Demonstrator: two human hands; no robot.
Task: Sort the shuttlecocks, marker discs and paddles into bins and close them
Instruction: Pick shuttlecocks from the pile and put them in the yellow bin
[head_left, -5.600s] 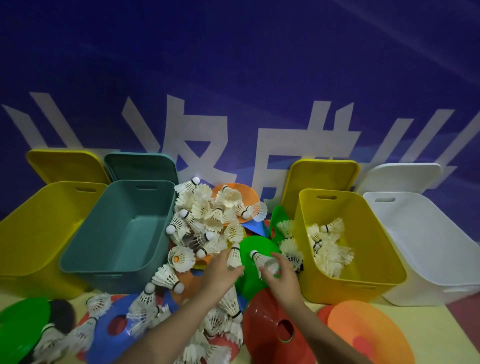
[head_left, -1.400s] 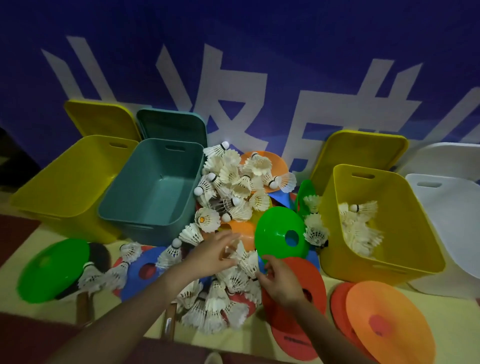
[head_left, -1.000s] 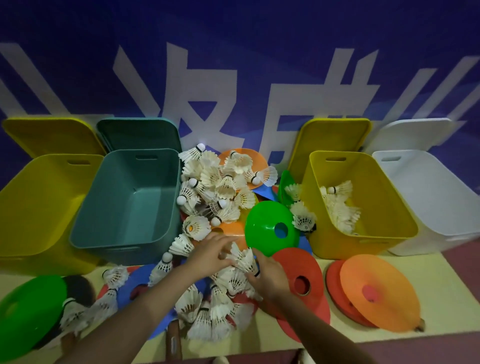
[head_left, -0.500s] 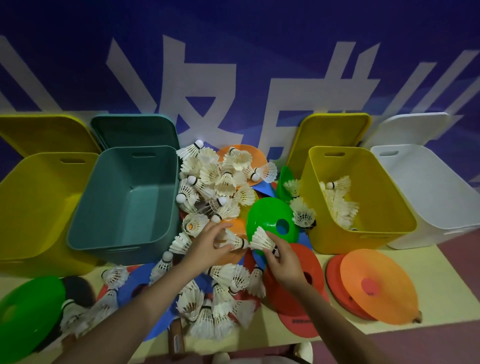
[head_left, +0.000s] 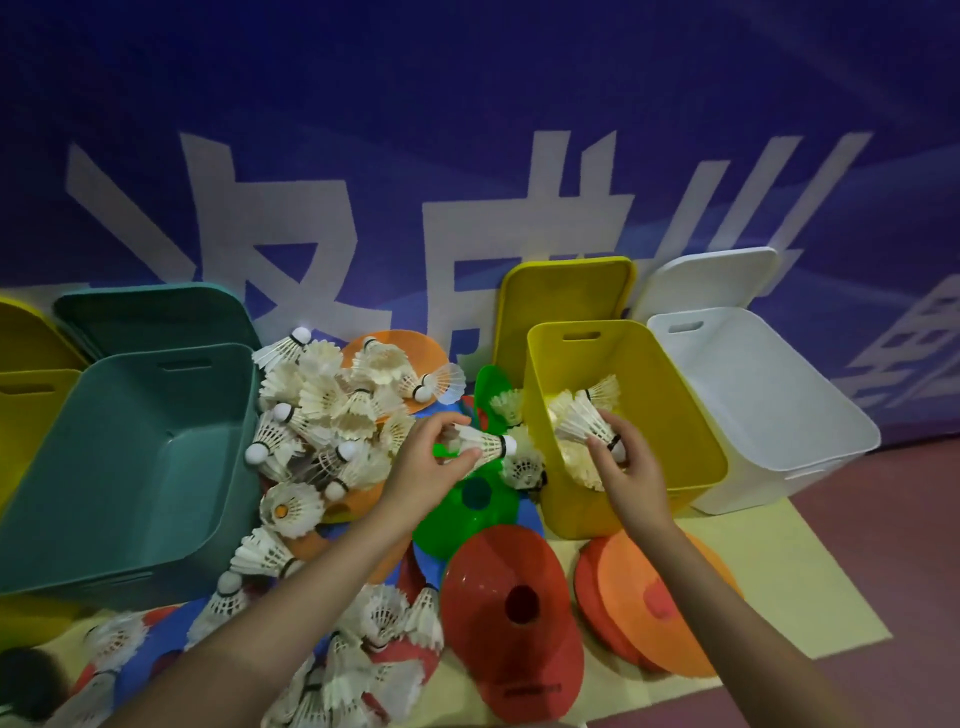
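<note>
My right hand pinches a white shuttlecock over the open yellow bin, which holds several shuttlecocks. My left hand pinches another shuttlecock by its feathers, cork pointing right, just left of that bin and above a green marker disc. A heap of shuttlecocks lies between the teal bin and the yellow bin. More shuttlecocks lie near the front. A red disc and an orange disc lie in front.
A white bin stands at the right with its lid against the blue wall. A yellow lid and a teal lid lean behind their bins. Another yellow bin is at the far left. Blue discs lie under shuttlecocks.
Both hands lifted from the front pile, each with a shuttlecock, and moved right. My right hand now reaches over the yellow bin; my left hand trails just beside it.
</note>
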